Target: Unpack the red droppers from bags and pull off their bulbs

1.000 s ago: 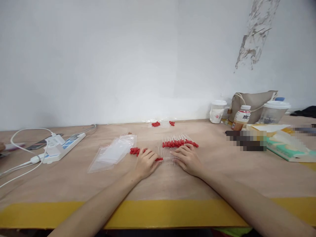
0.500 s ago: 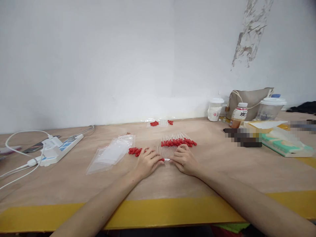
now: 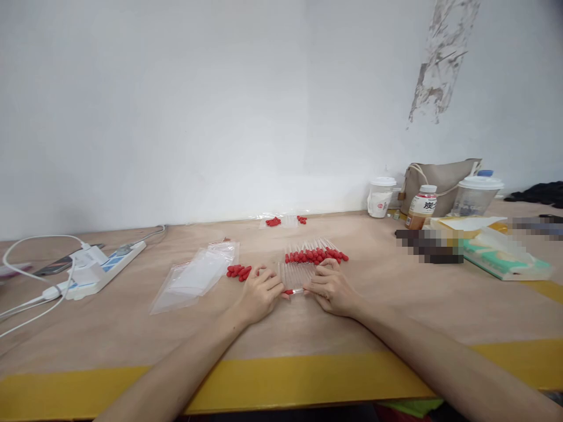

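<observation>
A clear glass dropper (image 3: 298,291) with a red rubber bulb lies level between my two hands, close above the table. My left hand (image 3: 263,293) is closed at its bulb end, thumb and fingers pinching there. The fingers of my right hand (image 3: 333,288) pinch the far end of its tube. Just beyond lies a row of bare glass tubes (image 3: 295,272), partly covered by my fingers. Behind them several droppers with red bulbs (image 3: 314,255) are fanned out, bulbs towards me. Loose red rubber bulbs (image 3: 238,272) sit beside my left hand.
Clear zip bags (image 3: 196,275) lie to the left, with a white power strip (image 3: 108,269) farther out. More red bulbs (image 3: 273,221) rest on plastic near the wall. At right stand a paper cup (image 3: 380,198), a bottle (image 3: 421,208) and a tissue pack (image 3: 505,257).
The dropper between my hands has come slightly lower and nearer to me. More of the bare tubes shows between my hands. The whole view has shifted a little.
</observation>
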Motion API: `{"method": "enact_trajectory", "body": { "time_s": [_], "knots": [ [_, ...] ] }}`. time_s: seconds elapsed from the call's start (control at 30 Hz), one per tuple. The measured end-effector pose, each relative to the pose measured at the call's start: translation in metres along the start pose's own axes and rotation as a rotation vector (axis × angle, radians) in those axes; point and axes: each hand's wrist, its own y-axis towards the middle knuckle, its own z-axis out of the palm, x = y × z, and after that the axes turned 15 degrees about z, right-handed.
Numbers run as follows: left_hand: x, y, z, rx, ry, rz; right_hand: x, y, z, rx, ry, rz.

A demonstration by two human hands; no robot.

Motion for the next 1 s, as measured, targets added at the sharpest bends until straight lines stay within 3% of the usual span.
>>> {"method": "enact_trajectory", "body": {
  "time_s": [0.2, 0.3, 0.37, 0.47, 0.53, 0.67, 0.8, 1.0],
  "knots": [
    [0.003, -0.010, -0.006, -0.004, -0.019, -0.037, -0.016, -0.003, -0.012, 0.074, 0.008, 0.028],
    [0.021, -0.031, -0.019, -0.083, -0.059, -0.300, -0.036, -0.003, -0.023, 0.029, 0.017, 0.253],
    [0.036, -0.043, -0.028, -0.237, -0.099, -0.567, -0.043, -0.002, -0.027, 0.006, 0.022, 0.410],
    [0.057, -0.053, -0.033, -0.385, -0.107, -0.828, -0.042, -0.001, -0.024, 0.079, -0.003, 0.472],
    [0.066, -0.057, -0.031, -0.372, -0.105, -0.917, -0.037, -0.001, -0.019, 0.121, -0.020, 0.500],
    [0.074, -0.068, -0.022, -0.239, -0.220, -1.063, -0.032, -0.001, -0.014, 0.126, -0.046, 0.621],
    [0.072, -0.068, -0.019, -0.222, -0.328, -1.073, -0.033, -0.001, -0.013, 0.092, -0.120, 0.631],
    [0.060, -0.052, -0.023, -0.104, -0.348, -0.862, -0.028, -0.002, -0.009, 0.121, -0.131, 0.541]
  ]
}}
